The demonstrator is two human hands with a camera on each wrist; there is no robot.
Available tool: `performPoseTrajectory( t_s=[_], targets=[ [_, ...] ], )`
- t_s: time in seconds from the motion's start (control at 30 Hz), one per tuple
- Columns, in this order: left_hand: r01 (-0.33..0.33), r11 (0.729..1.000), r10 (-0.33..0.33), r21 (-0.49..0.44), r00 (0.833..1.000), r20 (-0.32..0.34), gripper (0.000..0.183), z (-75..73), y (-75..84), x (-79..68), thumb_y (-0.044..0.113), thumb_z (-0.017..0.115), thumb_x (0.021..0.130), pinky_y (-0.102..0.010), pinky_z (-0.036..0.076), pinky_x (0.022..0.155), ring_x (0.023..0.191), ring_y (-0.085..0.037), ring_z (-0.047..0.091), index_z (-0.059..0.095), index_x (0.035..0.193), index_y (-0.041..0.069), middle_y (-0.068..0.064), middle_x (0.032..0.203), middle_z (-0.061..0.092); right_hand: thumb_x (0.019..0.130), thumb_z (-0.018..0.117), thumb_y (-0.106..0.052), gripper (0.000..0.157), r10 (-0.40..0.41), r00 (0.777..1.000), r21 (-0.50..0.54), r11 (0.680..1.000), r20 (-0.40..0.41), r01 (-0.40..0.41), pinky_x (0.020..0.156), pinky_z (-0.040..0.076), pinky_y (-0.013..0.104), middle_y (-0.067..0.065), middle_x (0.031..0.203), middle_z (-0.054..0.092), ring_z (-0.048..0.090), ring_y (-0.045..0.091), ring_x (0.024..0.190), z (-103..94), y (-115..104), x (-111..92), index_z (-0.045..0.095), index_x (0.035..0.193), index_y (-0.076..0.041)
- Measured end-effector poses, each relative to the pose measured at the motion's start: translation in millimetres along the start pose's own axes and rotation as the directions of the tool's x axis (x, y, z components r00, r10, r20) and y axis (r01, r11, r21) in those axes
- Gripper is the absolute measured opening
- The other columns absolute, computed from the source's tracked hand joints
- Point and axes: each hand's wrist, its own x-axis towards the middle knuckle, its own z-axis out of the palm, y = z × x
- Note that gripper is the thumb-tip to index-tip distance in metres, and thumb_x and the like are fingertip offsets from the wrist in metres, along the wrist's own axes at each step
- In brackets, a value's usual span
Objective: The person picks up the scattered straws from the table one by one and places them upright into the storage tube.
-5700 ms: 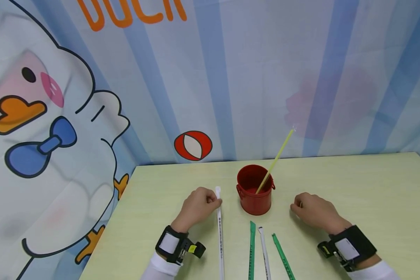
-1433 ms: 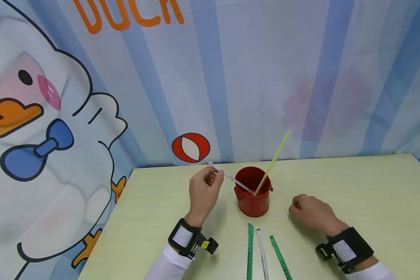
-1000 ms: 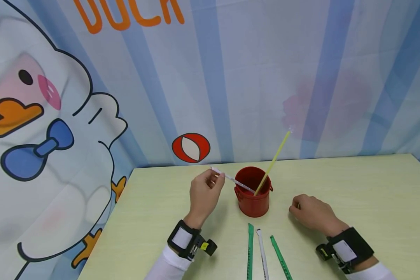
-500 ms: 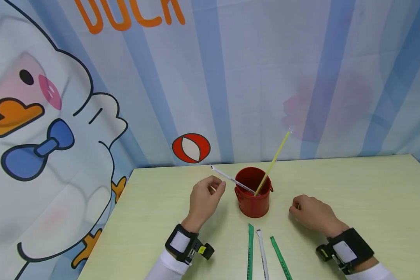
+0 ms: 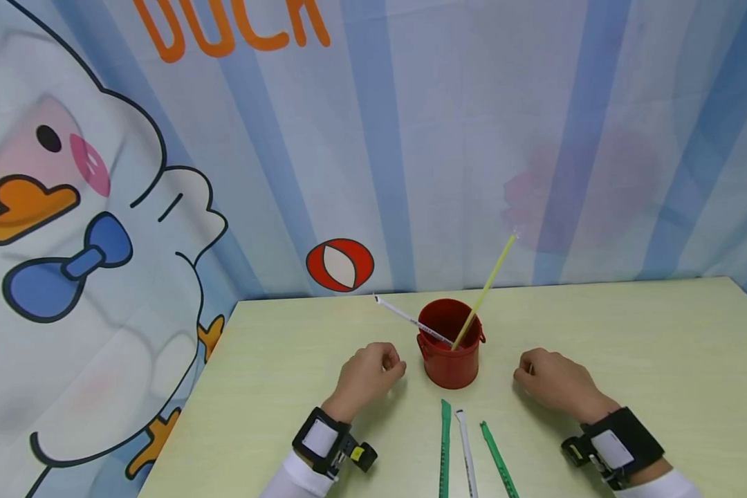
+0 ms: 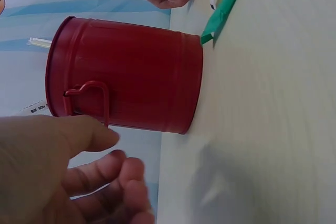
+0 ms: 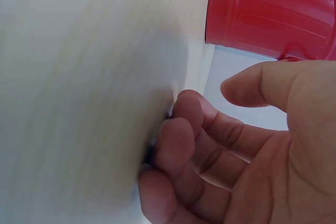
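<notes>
A small red bucket [image 5: 452,366] stands on the table between the two hands. Leaning inside it are a yellow straw [image 5: 487,287], tilted right, and a white paper-wrapped straw [image 5: 404,316], tilted left over the rim. Left of the bucket my left hand [image 5: 366,377] holds nothing; its fingers are loosely bent, and the left wrist view shows a gap between thumb [image 6: 89,132] and fingertips. My right hand [image 5: 557,382] rests on the table to the right, fingers loosely curled and empty. In the right wrist view its fingertips [image 7: 176,140] lie at the tabletop.
In front of the bucket lie a green wrapped straw [image 5: 445,449], a white wrapped straw [image 5: 466,453] and another green wrapped straw [image 5: 499,458]. The pale table [image 5: 274,346] ends at a printed duck curtain [image 5: 448,138] behind and to the left.
My left hand took the white wrapped straw from the table, set its lower end in the bucket and let go. It has since drawn down toward the table. The right hand has stayed put.
</notes>
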Motion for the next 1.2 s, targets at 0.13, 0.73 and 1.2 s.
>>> performPoseTrajectory(
  t_s=[0.13, 0.73, 1.2],
  targets=[
    [-0.012, 1.000, 0.011, 0.015, 0.998, 0.064, 0.015, 2.9, -3.9, -2.8, 0.024, 0.061, 0.085, -0.026, 0.035, 0.048, 0.051, -0.010, 0.046, 0.058, 0.073, 0.016, 0.005, 0.058, 0.049, 0.087, 0.051, -0.021, 0.016, 0.006, 1.000, 0.001, 1.000, 0.006, -0.006, 0.051, 0.036, 0.033, 0.000, 0.063, 0.050, 0.046, 0.015, 0.057, 0.2, 0.1, 0.0, 0.060, 0.080, -0.010],
    [-0.025, 0.998, 0.018, 0.057, 0.993, 0.118, 0.014, 13.4, -8.3, -7.7, 0.022, 0.060, 0.084, -0.027, 0.033, 0.052, 0.056, -0.010, 0.045, 0.058, 0.070, 0.018, 0.006, 0.058, 0.047, 0.087, 0.051, -0.020, 0.017, -0.006, 1.000, -0.004, 1.000, -0.011, 0.005, 0.050, 0.034, 0.031, -0.001, 0.060, 0.048, 0.044, 0.015, 0.054, 1.0, -0.8, -0.3, 0.058, 0.074, -0.012],
    [-0.049, 0.996, 0.041, 0.079, 0.995, 0.090, 0.013, 15.7, -10.6, -9.3, 0.021, 0.060, 0.082, -0.026, 0.033, 0.051, 0.055, -0.008, 0.044, 0.057, 0.070, 0.018, 0.007, 0.059, 0.047, 0.087, 0.051, -0.017, 0.012, -0.063, 0.997, -0.007, 0.998, 0.051, 0.063, 0.050, 0.033, 0.031, -0.001, 0.062, 0.048, 0.043, 0.013, 0.054, -0.5, -5.0, -3.6, 0.058, 0.078, -0.013]
  ],
)
